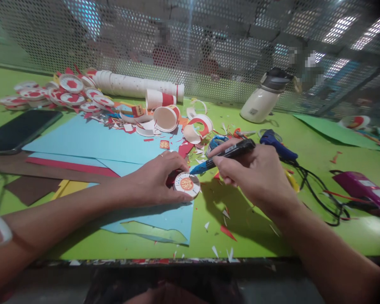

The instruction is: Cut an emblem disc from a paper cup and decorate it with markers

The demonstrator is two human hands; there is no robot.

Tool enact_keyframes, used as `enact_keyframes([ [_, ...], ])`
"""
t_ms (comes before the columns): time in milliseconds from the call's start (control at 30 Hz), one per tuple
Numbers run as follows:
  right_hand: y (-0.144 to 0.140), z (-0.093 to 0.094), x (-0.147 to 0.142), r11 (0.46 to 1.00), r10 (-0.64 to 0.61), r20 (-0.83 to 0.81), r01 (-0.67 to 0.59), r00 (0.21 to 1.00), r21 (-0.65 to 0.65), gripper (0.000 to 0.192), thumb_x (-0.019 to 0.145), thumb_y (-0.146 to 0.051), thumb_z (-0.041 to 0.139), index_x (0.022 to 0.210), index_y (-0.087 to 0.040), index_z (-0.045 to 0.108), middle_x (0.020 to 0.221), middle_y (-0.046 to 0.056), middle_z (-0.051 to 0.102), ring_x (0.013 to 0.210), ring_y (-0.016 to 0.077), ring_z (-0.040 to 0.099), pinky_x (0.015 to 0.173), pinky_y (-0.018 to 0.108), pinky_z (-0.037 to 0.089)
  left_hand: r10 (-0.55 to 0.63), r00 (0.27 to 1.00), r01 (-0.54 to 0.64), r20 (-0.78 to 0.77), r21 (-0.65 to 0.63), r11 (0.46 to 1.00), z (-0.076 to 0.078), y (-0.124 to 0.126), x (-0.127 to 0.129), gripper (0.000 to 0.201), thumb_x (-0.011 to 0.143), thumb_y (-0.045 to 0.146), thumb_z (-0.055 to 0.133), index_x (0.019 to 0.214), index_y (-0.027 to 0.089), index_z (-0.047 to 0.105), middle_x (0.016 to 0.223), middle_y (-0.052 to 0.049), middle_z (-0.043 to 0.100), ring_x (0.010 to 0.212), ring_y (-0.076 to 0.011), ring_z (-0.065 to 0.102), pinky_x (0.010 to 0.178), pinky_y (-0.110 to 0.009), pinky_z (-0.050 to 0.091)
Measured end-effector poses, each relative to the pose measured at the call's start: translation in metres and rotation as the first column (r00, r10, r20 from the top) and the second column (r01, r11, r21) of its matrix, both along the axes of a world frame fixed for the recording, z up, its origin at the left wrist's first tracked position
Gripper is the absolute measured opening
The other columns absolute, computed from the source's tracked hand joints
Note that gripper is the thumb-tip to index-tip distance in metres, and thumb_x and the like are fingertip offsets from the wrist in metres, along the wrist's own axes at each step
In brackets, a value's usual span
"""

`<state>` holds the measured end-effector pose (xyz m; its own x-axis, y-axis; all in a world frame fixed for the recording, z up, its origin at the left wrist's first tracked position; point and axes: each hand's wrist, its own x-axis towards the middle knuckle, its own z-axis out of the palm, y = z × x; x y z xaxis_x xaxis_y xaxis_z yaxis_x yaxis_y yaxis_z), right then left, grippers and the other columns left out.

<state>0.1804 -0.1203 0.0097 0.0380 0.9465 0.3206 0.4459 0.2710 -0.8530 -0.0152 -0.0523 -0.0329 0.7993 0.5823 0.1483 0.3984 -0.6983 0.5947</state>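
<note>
While the left hand (158,179) presses down on a small round white paper disc with a red and orange emblem (187,184), its fingers curl over the disc's near and left edge and pin it flat where a pale blue paper sheet (174,219) meets the green tabletop (256,228). Just to the right, the right hand (256,177) is closed firmly around a black pen-shaped tool with a blue tip (228,154); the tip points down and left, ending just above the disc's upper right rim, though whether it touches cannot be told. White and red paper scraps (226,230) lie scattered near the table's front edge. Behind the right hand rests a blue glue gun (277,143) with a black cord (316,190). Farther back, cut red and white paper cups (166,118) lie on their sides, with a pile of red and white discs (69,90) at far left and a long stack of white cups (136,85) along the mesh screen (209,42).
</note>
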Motion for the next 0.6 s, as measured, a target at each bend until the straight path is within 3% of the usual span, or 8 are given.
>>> enact_keyframes([
  [233,0.0009,-0.0015,-0.0021,0.999,-0.006,0.122,0.001,0.993,0.042,0.018,0.076,-0.013,0.057,0.058,-0.019,0.054,0.045,-0.005,0.052,0.04,0.0088,0.047,0.038,0.022,0.035,0.017,1.0,-0.017,-0.018,-0.007,1.0,0.0027,-0.0006,0.0013,0.038,0.073,0.043,0.069,0.099,0.016,0.059,0.098,-0.007,0.058,0.089,-0.0214,0.051,0.076,-0.034,0.042],
  [600,0.0023,-0.0042,-0.0041,1.0,-0.006,0.14,0.007,0.99,-0.009,0.013,0.08,-0.021,0.057,0.067,-0.019,0.056,0.049,-0.005,0.053,0.041,0.0098,0.049,0.039,0.023,0.038,0.023,1.0,-0.023,-0.02,-0.019,1.0,0.0026,-0.0015,0.0015,0.039,0.072,0.043,0.07,0.099,0.016,0.059,0.096,-0.007,0.057,0.087,-0.0207,0.05,0.075,-0.034,0.042],
])
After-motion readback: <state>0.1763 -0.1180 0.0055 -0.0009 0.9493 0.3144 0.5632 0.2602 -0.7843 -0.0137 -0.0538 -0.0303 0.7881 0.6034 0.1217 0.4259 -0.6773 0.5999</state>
